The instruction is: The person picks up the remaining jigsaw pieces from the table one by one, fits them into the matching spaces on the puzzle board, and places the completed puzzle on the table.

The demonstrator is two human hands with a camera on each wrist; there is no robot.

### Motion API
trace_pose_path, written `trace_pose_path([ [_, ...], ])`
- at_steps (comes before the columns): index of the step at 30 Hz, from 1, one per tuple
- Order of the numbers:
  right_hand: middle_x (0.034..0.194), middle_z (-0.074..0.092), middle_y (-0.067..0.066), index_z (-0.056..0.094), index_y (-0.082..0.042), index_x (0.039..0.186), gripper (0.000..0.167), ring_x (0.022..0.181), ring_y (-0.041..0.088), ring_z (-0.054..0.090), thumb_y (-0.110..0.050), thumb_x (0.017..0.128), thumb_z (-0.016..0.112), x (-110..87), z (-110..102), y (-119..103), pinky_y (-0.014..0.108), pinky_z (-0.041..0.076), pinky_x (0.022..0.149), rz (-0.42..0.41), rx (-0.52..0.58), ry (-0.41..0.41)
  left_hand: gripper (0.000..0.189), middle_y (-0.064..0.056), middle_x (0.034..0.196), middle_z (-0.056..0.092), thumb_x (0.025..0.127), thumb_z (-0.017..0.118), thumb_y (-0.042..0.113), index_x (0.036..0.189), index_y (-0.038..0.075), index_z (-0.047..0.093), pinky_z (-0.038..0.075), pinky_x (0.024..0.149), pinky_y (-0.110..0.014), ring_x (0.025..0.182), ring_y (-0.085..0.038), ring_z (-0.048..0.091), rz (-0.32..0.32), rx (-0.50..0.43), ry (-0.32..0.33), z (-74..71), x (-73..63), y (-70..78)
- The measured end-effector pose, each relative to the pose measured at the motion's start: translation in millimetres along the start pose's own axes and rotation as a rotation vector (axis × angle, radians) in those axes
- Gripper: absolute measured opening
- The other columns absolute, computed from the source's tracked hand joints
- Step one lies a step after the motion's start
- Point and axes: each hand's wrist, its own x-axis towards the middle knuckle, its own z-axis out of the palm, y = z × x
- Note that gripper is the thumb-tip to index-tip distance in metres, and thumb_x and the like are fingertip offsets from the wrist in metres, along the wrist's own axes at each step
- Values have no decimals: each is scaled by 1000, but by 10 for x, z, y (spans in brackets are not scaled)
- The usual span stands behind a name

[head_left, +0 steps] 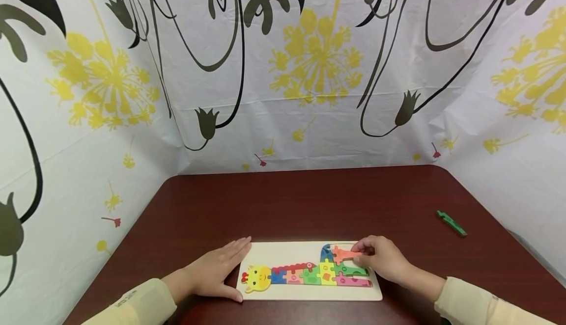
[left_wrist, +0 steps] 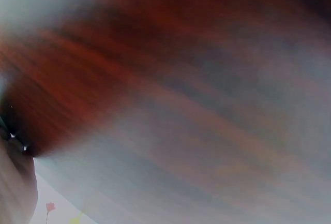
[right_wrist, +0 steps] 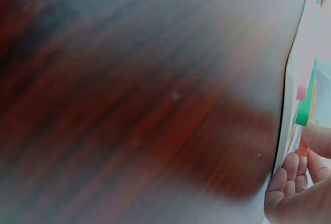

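Note:
A cream wooden puzzle board lies near the table's front edge, holding a giraffe of colored pieces with a yellow head on the left. My right hand pinches an orange leg piece between thumb and fingers at the giraffe's rear, beside a blue piece. Below it lie the green leg piece and the pink leg piece. In the right wrist view, the orange piece shows at the fingertips. My left hand, fingers straight, rests at the board's left edge.
One loose green piece lies on the dark red-brown table, to the right and farther back. Patterned white cloth hangs behind the table and along its sides. The left wrist view shows mostly blurred tabletop.

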Motion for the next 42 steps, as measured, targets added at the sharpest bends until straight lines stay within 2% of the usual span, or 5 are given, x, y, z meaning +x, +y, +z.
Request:
trace_pose_path([
  [12, 82, 57, 0, 71, -11, 88, 8, 74, 17, 51, -11, 83, 77, -10, -9, 17, 26, 44, 61, -62, -47, -11, 110, -11, 161, 15, 81, 45, 80, 156, 6, 15, 29, 111, -45, 145, -26, 19, 12, 5, 12, -4, 20, -13],
  [22, 83, 57, -1, 71, -12, 87, 8, 74, 16, 52, -12, 83, 78, 9, -19, 14, 27, 45, 62, -75, -79, -23, 110, -11, 161, 14, 81, 45, 80, 156, 6, 14, 28, 111, -45, 145, -26, 19, 3, 1, 7, 6, 22, -13],
  [34, 81, 57, -1, 72, -12, 86, 10, 73, 16, 51, -5, 81, 77, 26, -18, 7, 26, 45, 61, -102, -114, -37, 110, -10, 161, 14, 81, 45, 80, 156, 7, 14, 29, 111, -46, 145, -26, 18, -3, -15, 3, 7, 6, -7],
  [42, 81, 57, -1, 72, -12, 86, 11, 73, 16, 51, -5, 80, 78, 34, -12, 13, 26, 45, 62, -85, -111, -41, 110, -11, 161, 14, 81, 46, 80, 156, 6, 15, 29, 111, -46, 145, -26, 18, 6, -16, 8, 2, -1, -4],
])
